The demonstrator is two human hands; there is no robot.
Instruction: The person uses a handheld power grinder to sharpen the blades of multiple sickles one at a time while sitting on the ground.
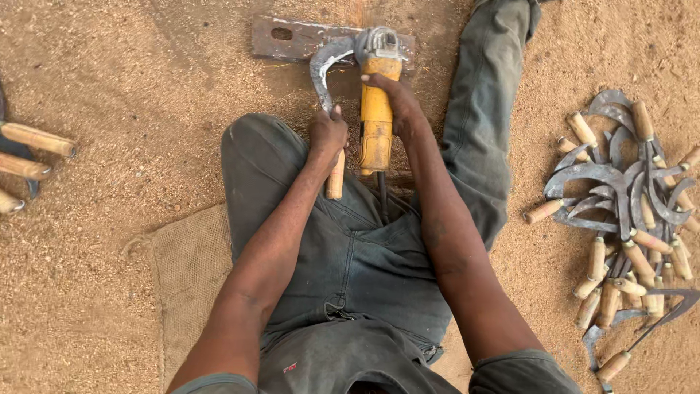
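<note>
Two hands work over the sandy floor: the right hand has its grip closed around a yellow angle grinder, whose grey head meets a curved dull-grey steel sickle blade. The left hand is wrapped around the sickle's pale wooden handle, above the knee.

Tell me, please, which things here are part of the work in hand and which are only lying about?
In use:
- left hand gripping the sickle by its wooden handle
- right hand on the yellow angle grinder
- metal plate under the blade

Lying about:
- pile of sickles on the person's right
- wooden handles at the left edge
- burlap sack
</note>
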